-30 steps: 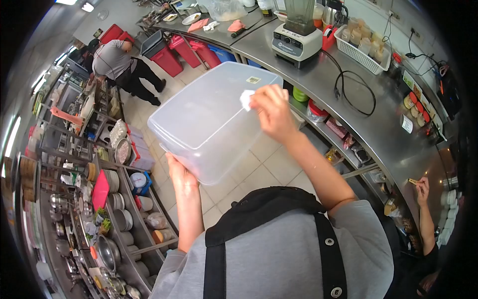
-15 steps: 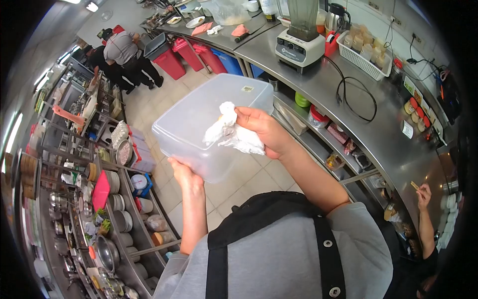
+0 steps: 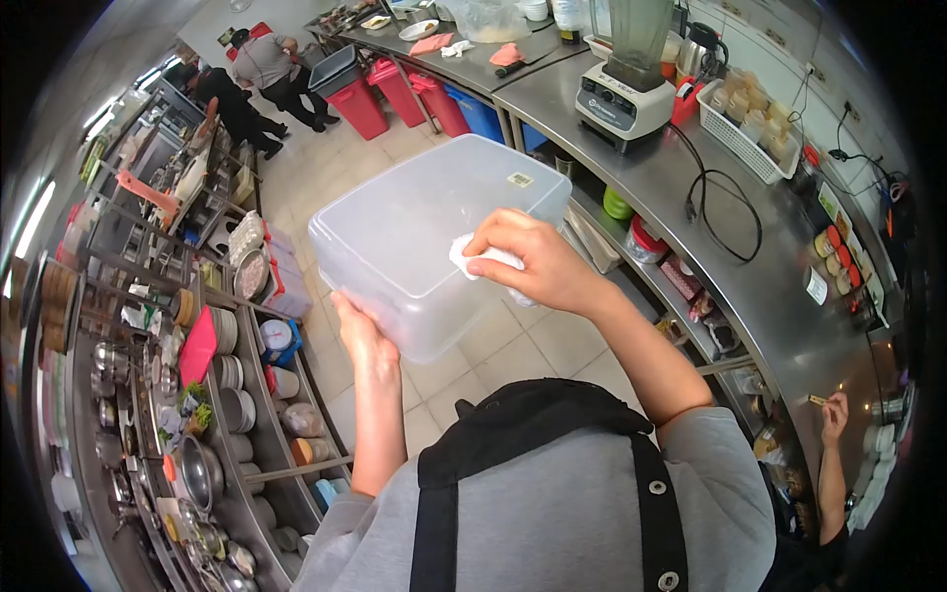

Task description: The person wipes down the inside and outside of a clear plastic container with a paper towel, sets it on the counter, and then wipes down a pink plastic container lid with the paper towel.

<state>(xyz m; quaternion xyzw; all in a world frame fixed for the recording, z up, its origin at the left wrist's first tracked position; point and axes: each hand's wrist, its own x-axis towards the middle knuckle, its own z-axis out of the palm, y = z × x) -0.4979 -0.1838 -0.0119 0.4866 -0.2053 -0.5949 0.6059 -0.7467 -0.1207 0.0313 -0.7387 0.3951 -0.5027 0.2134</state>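
A large clear plastic storage box (image 3: 414, 222) is held in the air in front of me, its broad flat face tilted up and a small label on it. My left hand (image 3: 365, 340) grips the box's near left corner; some of its fingers are hidden behind the wall. A crumpled white cloth (image 3: 460, 255) is bunched in my right hand (image 3: 538, 259), closed around it. That cloth lies against the near right part of the box's upper face.
On the steel counter (image 3: 671, 207) to the right stand a blender (image 3: 621, 99) and a white basket of bottles (image 3: 750, 128). Shelves of bowls and pans line the left. Two people (image 3: 266, 74) stand at the far left. Another person's hand (image 3: 836, 417) shows at right.
My right hand has lowered the cloth onto the box and turned knuckles up, bunching the cloth beneath its fingers. My left hand keeps its hold on the box.
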